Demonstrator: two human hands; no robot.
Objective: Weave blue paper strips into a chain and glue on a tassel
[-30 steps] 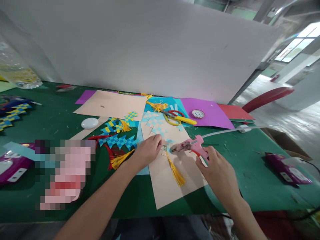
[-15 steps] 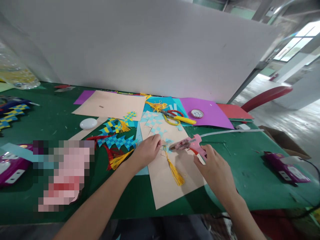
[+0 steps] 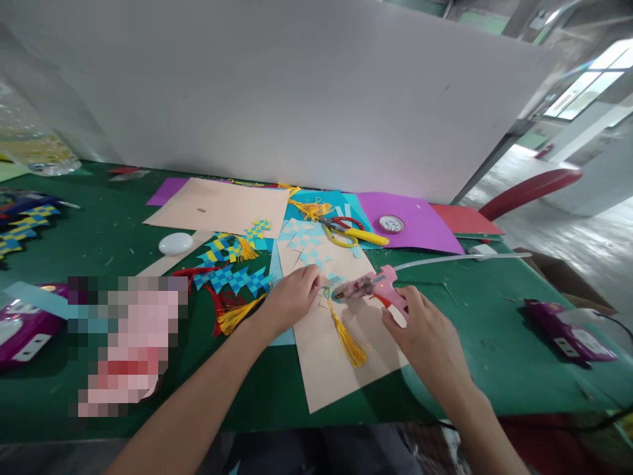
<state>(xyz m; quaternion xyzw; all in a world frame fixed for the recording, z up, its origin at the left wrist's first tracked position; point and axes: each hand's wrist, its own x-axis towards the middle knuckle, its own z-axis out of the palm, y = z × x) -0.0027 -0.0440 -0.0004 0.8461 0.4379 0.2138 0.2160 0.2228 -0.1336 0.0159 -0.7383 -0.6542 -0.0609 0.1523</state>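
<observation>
My right hand (image 3: 425,326) grips a pink hot glue gun (image 3: 384,284) by its handle, with a glue stick (image 3: 459,258) trailing from the back. The nozzle points left, down at the top of a yellow tassel (image 3: 349,340). Beside it, my left hand (image 3: 295,290) is closed, its fingertips pinched at the edge of a light blue woven paper piece (image 3: 316,254). What lies between those fingertips is hidden. Paper piece and tassel both rest on a beige sheet (image 3: 326,382).
Blue-and-yellow woven paper fish (image 3: 232,282) with tassels lie left of my arm. Scissors (image 3: 341,231) with a yellow-wrapped handle and a round tin (image 3: 390,224) sit behind. Purple devices (image 3: 568,330) flank both sides; a pixelated object (image 3: 133,343) lies at left. A white board (image 3: 277,92) stands behind.
The glue gun's nozzle has shifted slightly left and down toward the tassel's top. My left hand has stayed in place.
</observation>
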